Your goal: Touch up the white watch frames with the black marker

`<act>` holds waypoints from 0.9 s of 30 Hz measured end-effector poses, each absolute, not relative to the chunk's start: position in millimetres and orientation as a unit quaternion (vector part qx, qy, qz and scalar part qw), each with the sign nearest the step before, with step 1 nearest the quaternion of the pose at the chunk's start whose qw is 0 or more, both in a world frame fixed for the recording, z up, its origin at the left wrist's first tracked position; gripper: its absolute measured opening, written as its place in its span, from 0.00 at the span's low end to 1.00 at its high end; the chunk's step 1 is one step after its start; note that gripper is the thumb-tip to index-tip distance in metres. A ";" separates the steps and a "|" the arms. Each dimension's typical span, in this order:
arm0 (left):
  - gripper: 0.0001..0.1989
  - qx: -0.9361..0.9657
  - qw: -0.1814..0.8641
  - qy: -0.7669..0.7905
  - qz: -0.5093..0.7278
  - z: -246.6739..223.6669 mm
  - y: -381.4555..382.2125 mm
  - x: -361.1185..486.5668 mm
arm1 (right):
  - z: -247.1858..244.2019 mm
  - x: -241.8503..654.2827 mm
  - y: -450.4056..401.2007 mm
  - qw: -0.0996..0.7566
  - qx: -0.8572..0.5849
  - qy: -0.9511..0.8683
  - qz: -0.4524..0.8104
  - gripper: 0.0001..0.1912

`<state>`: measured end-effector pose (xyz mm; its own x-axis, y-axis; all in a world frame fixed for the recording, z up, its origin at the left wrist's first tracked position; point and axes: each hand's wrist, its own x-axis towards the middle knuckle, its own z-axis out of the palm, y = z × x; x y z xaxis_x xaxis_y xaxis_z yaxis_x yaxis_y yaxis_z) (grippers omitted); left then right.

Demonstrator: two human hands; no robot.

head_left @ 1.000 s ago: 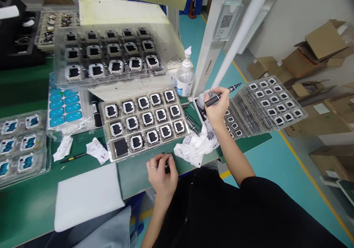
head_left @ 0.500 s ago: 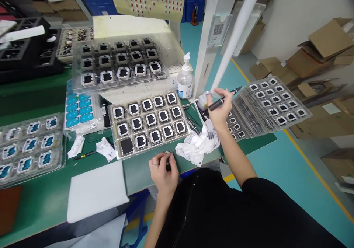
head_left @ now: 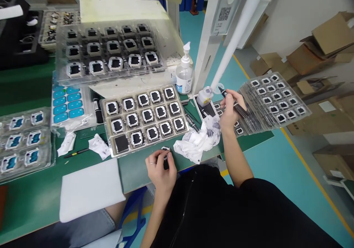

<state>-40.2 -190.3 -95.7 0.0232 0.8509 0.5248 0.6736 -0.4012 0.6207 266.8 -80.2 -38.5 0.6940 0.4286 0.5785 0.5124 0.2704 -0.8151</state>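
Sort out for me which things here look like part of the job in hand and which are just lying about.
Seemingly in the job:
black marker, in the right hand
small part, in the left hand
parts tray, just beyond the left hand

Seemingly just lying about:
pump bottle
white sheet
cardboard boxes

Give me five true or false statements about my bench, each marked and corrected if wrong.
Your right hand holds a black marker. True.
Your left hand is empty. False: that left hand grips a small part.
The pump bottle stands upright beyond the crumpled white cloth. True.
Every pocket of the tray beyond your left hand holds a white-edged part. False: the tray's near-left pocket has no such part.
The thin black tool lies on the white sheet. False: the tool lies on the green bench, beyond the sheet.
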 end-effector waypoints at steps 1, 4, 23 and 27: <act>0.05 0.708 0.099 0.538 0.446 -95.6 -190.3 -40.2 | -37.7 268.5 -76.2 0.695 -0.605 -0.387 -0.036 0.22; 0.05 0.708 0.099 0.539 0.446 -95.0 -190.5 -39.7 | -35.6 274.4 -65.9 0.696 -0.614 -0.366 -0.068 0.23; 0.06 0.701 0.111 0.545 0.446 -92.6 -191.2 -38.7 | -11.7 314.6 -34.4 0.635 -0.633 -0.443 -0.002 0.19; 0.06 0.702 0.107 0.547 0.443 -92.5 -191.2 -38.4 | -5.8 311.1 -32.3 0.624 -0.639 -0.449 -0.015 0.21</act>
